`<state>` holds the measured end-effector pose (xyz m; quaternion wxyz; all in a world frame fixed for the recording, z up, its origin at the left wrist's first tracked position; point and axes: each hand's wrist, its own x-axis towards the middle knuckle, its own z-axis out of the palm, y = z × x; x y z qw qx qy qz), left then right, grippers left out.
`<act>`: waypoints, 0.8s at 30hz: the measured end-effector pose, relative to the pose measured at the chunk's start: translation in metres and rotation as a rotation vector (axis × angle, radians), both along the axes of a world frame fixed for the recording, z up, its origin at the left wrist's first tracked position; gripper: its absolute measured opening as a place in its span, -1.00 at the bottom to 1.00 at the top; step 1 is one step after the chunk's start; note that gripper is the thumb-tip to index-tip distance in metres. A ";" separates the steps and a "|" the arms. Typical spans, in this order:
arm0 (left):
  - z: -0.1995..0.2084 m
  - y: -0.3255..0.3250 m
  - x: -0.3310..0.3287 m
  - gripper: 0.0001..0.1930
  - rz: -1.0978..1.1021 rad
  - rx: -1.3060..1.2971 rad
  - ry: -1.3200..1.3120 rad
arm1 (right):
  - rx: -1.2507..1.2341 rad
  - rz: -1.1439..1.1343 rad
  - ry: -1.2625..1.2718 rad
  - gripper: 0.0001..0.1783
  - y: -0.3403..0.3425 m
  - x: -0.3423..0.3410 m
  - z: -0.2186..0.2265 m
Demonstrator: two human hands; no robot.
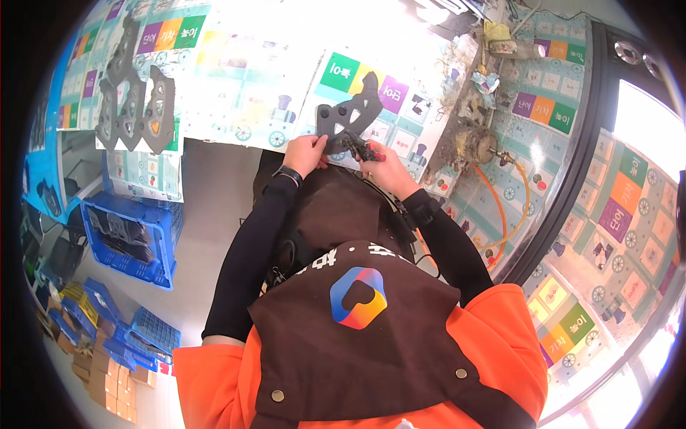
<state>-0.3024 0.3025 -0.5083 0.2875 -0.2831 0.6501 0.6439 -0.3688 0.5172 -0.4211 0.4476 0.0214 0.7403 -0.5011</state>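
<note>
Left hand (306,154) fingers curled shut on the lower left edge of a dark grey flat bracket-shaped part (350,113) with round holes, pinning it near the table edge. Right hand (382,166) fingers closed around a small dark hand tool with a red tip (363,149), tool end touching the lower edge of the grey part. Part lies on the worktable (250,86), which is covered in colourful printed paper sheets, just in front of the person's body. Both forearms in black sleeves, black wristband on left wrist (289,174). Brown apron (357,336) over orange top.

Further left on the table: a stack of similar grey parts (136,107), well apart from the hands. Right of the hands: a cluttered patch with a round metal fitting (477,145) and an orange hose (500,214) looping off it. On the floor to the left: a blue plastic crate (128,239) holding dark parts; more blue crates (143,332) and cardboard boxes (107,386) lower left.
</note>
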 end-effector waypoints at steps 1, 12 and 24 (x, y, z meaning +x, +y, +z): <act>0.001 0.000 -0.001 -0.56 -0.003 0.000 0.003 | -0.014 -0.014 -0.007 -0.81 0.000 0.001 -0.002; 0.000 -0.001 -0.002 -0.56 -0.019 -0.001 -0.002 | -0.002 -0.043 -0.039 -0.82 -0.001 -0.003 0.000; 0.002 -0.001 -0.003 -0.56 -0.012 0.020 -0.015 | 0.019 -0.054 -0.035 -0.82 0.000 -0.005 0.001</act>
